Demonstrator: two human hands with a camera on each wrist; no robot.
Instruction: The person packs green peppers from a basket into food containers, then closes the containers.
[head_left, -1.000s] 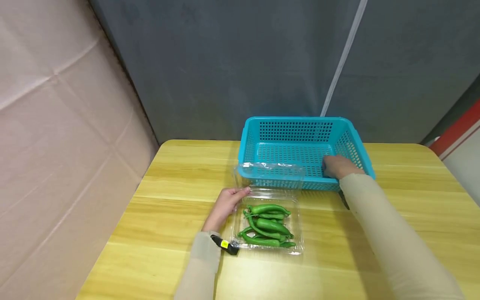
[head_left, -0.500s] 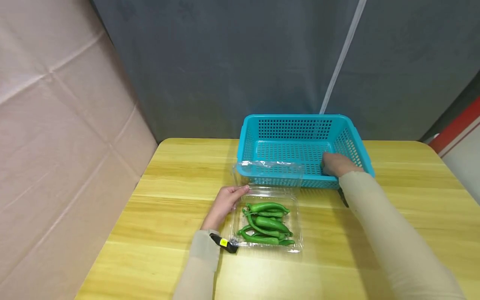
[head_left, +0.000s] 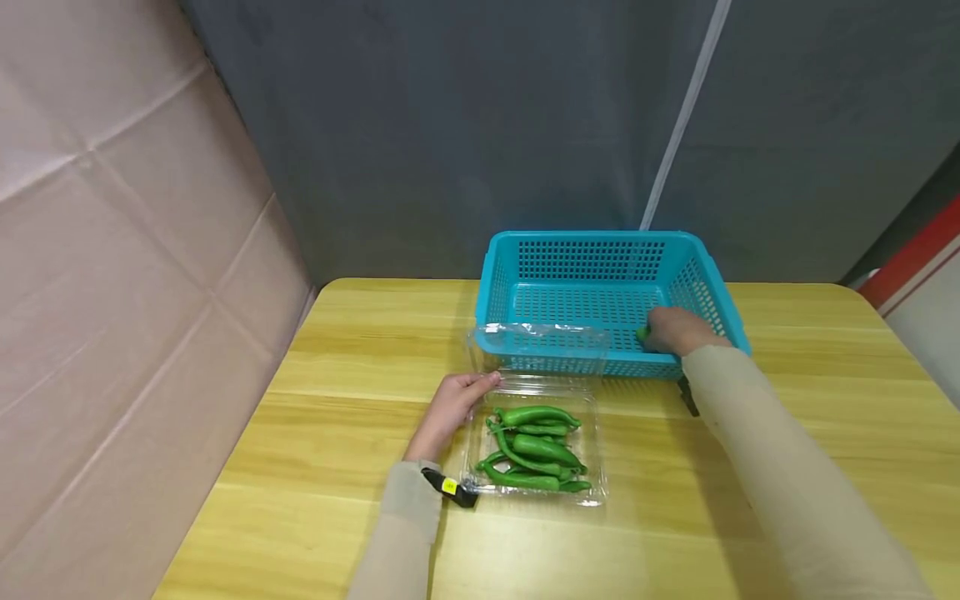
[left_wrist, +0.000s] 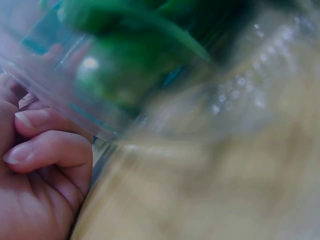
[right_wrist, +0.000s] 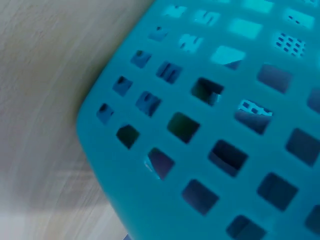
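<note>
A clear plastic clamshell box [head_left: 600, 467] lies with its lid raised, and several green chili peppers [head_left: 536, 450] are piled in its base. At the box's left side, near the hinge, my left hand [head_left: 448, 415] grips the edge with the thumb on top. Curled fingers [left_wrist: 50, 150] of that hand show against the plastic in the left wrist view. Inside the blue basket [head_left: 588, 304], at its near right corner, my right hand [head_left: 681, 332] holds a green chili pepper [head_left: 642, 333], of which only a bit shows. Basket wall [right_wrist: 200, 150] fills most of the right wrist view.
The box's transparent lid [head_left: 540, 346] leans up against the basket's near wall. Both stand on a wooden table [head_left: 360, 367]. A grey curtain [head_left: 450, 142] hangs behind the table, and pale sheeting [head_left: 127, 317] hangs at the left.
A bit of green pepper now shows at the right hand's fingers; that hand has shifted very slightly in the basket. The left hand and the box stay in place.
</note>
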